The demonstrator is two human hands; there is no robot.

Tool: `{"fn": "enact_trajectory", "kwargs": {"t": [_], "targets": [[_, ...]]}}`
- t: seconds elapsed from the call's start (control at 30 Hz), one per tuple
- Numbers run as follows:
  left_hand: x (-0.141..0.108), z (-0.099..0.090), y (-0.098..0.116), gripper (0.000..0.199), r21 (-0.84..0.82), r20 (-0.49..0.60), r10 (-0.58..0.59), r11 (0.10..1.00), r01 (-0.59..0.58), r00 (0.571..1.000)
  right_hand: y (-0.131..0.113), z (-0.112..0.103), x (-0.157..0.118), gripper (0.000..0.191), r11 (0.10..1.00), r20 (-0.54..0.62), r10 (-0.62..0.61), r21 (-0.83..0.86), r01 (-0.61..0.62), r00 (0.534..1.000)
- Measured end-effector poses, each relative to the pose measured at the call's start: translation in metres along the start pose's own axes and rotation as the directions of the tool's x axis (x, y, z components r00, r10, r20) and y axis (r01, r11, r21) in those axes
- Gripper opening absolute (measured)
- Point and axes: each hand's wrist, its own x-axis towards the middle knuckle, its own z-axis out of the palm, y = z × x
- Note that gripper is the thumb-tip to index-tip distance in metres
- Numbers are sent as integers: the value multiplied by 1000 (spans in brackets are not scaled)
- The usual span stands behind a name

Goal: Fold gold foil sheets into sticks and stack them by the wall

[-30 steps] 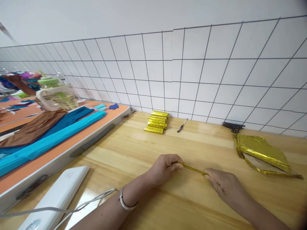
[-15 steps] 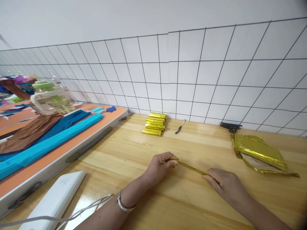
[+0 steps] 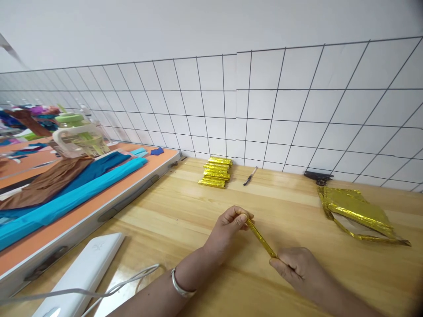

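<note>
Between my two hands stretches a narrow folded strip of gold foil (image 3: 261,238), held above the wooden table and slanting down to the right. My left hand (image 3: 230,227), with a silver bangle on its wrist, pinches the strip's upper end between thumb and fingers. At the lower end, my right hand (image 3: 296,267) grips it with thumb and bent forefinger. A row of gold foil rolls or folded pieces (image 3: 216,172) lies beyond my hands near the wall. Off to the right is a larger folded sheet of gold foil (image 3: 357,209) with a pale inner side showing.
A pen (image 3: 250,176) and a black clip-like object (image 3: 318,177) lie by the gridded wall. At left, an orange-topped table (image 3: 158,165) bears blue and brown cloth and a green-lidded jug (image 3: 79,136). A white device (image 3: 82,270) with a cable (image 3: 132,279) sits front left.
The strip has turned to a steeper slant, and its broad gold face now shows more. My right hand has moved down and slightly left. The whole view has shifted a little.
</note>
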Motion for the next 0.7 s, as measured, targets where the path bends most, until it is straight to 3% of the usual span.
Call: {"fn": "enact_trajectory", "kwargs": {"t": [0.1,0.2,0.33,0.47,0.57,0.7], "targets": [[-7,13,-3,23,-284,11,-92,954,92,996,-10,6,2,42,978,11,118,171,-118,993],[-14,25,-8,24,-388,51,-142,909,151,989,-17,9,6,41,940,10,160,305,-155,987],[-19,32,-9,21,-427,82,-155,887,175,984,-24,16,14,39,942,53,171,284,-179,984],[-17,28,-4,22,-447,-2,-200,877,178,980,-41,26,31,39,931,50,119,342,-129,992],[-14,23,3,26,-441,-73,-200,885,148,977,-59,31,46,39,878,57,109,463,-123,992],[-10,15,10,29,-402,-95,-135,912,86,986,-75,32,56,42,786,129,183,576,-224,975]]}}
